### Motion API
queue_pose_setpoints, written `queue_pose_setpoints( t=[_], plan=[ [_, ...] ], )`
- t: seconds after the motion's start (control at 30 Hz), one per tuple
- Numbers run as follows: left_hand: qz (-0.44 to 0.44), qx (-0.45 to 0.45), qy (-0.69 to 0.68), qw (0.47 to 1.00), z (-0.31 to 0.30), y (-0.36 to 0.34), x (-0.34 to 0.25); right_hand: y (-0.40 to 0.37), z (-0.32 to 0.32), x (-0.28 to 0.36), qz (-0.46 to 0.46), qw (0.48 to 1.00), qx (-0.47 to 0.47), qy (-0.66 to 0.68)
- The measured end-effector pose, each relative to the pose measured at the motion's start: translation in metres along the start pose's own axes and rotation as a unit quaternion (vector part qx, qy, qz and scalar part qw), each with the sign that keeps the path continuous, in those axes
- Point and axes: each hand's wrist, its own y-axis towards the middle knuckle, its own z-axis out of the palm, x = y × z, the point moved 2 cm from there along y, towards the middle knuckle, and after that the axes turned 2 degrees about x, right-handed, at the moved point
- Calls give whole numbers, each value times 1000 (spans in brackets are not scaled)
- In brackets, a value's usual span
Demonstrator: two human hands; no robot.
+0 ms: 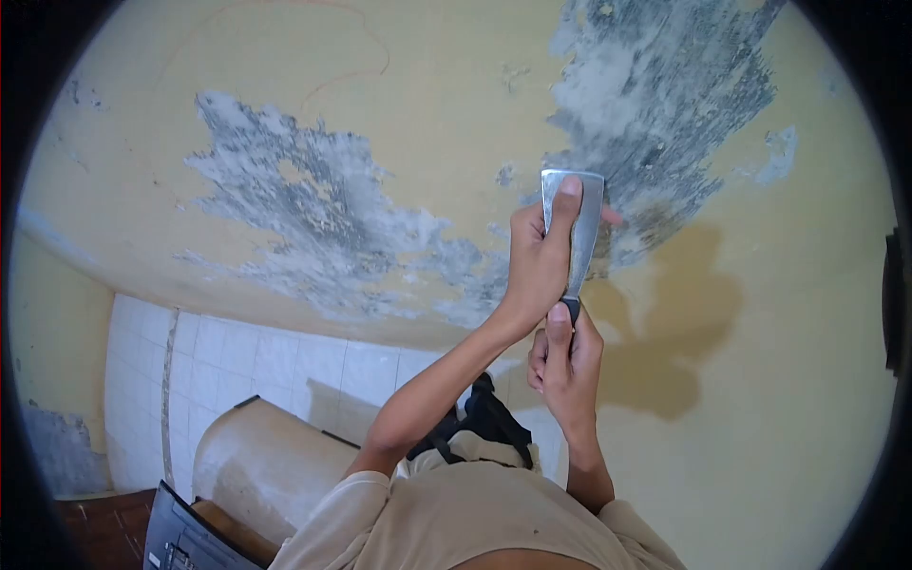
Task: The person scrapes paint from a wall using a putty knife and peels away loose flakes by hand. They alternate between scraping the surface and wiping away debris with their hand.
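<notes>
1. Two bare hands are on one scraper [589,223], which is in front of the yellow wall [456,104], blade upward in the view.
2. The left grip [541,258] is narrow, holding the metal blade [590,204]: the thumb lies flat along its near face, and a fingertip shows past its right side.
3. The right grip [570,369] is closed around the black handle [572,309], just below the left one, its thumb pressed along the near side; most of the handle is hidden.
4. The blade's straight end lies over the lower part of a large grey-and-white patch [665,85]; whether it touches the wall, I cannot tell.
5. A second rough patch [313,190] spreads over the wall to the left, reaching down toward the hands, and a small pale mark [779,157] sits to the right.
6. A thin red line [386,52] curves across the wall near the top, and a soft shadow [684,328] falls to the right of the hands.
7. Below, white floor tiles [275,361] show behind a curved beige object [261,442], with a dark panel [185,541] near it at lower left.
8. The person wears a beige shirt [475,503].
</notes>
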Motion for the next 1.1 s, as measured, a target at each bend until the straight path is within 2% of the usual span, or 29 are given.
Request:
queue_pose_setpoints(
  t=[0.03, 0.1, 0.17, 0.23, 0.4, 0.47, 0.57, 0.63, 0.73, 0.8, 0.87, 0.97, 1.0, 1.03, 1.1],
  plan=[
    [-2, 7, 3, 1000, 1, 6, -17, 7, 6, 11, -1, 1000, -6, 5],
    [23, 40, 34, 998, 3, 18, -46, 22, 13, 28, -63, 997, -5, 36],
    [28, 51, 17, 998, 1, 15, -36, 17, 12, 22, -87, 996, 9, 26],
    [21, 4, 29, 999, -5, 7, -11, 6, 9, 5, -23, 1000, 3, 6],
    [-7, 42, 15, 999, -5, 3, -15, -2, 9, 21, 22, 997, 21, 69],
    [-19, 12, 13, 1000, 1, -2, -9, -2, 0, 11, 12, 998, 25, 61],
    [-9, 29, 33, 999, 4, 8, -23, 5, 4, 14, -11, 998, 13, 64],
    [-8, 41, 26, 999, 0, 9, -14, 5, 8, 17, -1, 995, 5, 95],
    [-8, 22, 23, 999, 0, 7, -12, -2, -2, 9, 23, 998, 23, 61],
    [32, 27, 32, 999, 5, 19, -26, 13, 2, 20, -11, 998, 14, 55],
    [36, 53, 16, 998, 7, 18, -37, 16, 6, 28, -34, 997, 22, 69],
    [22, 27, 38, 999, 1, 8, -8, 2, -2, 21, 6, 1000, 8, 27],
    [-2, 18, 13, 1000, 6, 6, -15, 4, -2, 22, 1, 1000, 11, 18],
    [20, 8, 31, 999, 9, 10, -22, 8, -1, 24, -2, 1000, 14, 18],
    [8, 43, 18, 999, 16, 16, -39, 10, 0, 36, -44, 998, -7, 45]
  ],
)
